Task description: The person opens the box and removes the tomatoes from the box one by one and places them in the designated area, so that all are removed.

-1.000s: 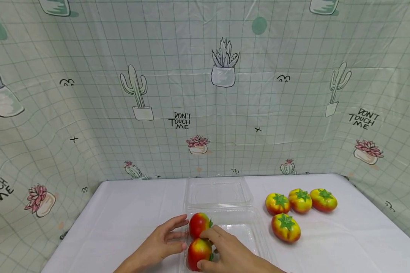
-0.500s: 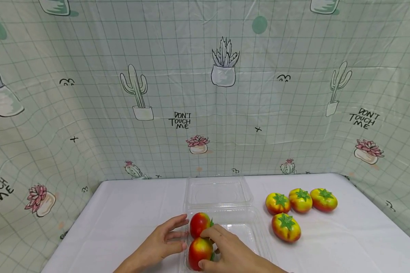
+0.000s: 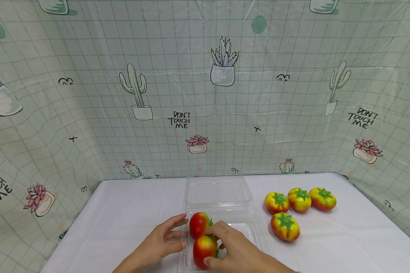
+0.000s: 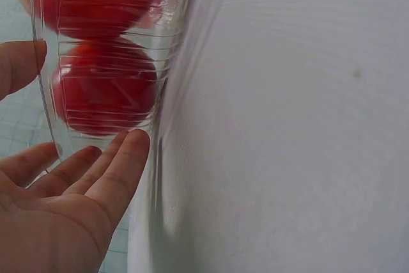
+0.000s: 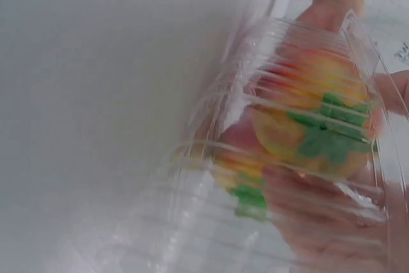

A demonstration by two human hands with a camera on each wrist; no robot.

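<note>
My right hand (image 3: 240, 248) grips a red-and-yellow tomato (image 3: 204, 253) between thumb and fingers, inside the near half of a clear plastic clamshell box (image 3: 261, 231). Just beyond it in the box lies another tomato (image 3: 199, 224), its green calyx facing right. My left hand (image 3: 156, 242) stands at the box's left side, fingers extended and spread. In the left wrist view, fingertips (image 4: 136, 140) lie against or very close to the ribbed clear wall. The right wrist view, partly blurred, shows the green calyx (image 5: 332, 129) through the plastic, with the right fingers behind it.
Several more tomatoes (image 3: 285, 226) sit on the white-covered table (image 3: 133, 204) to the right of the box. The box's lid (image 3: 218, 191) lies opened toward the back. A patterned curtain (image 3: 164, 94) hangs behind and along both sides.
The near tomato has shifted slightly right and away from the box's left wall, along with my right hand. The left hand stays in place.
</note>
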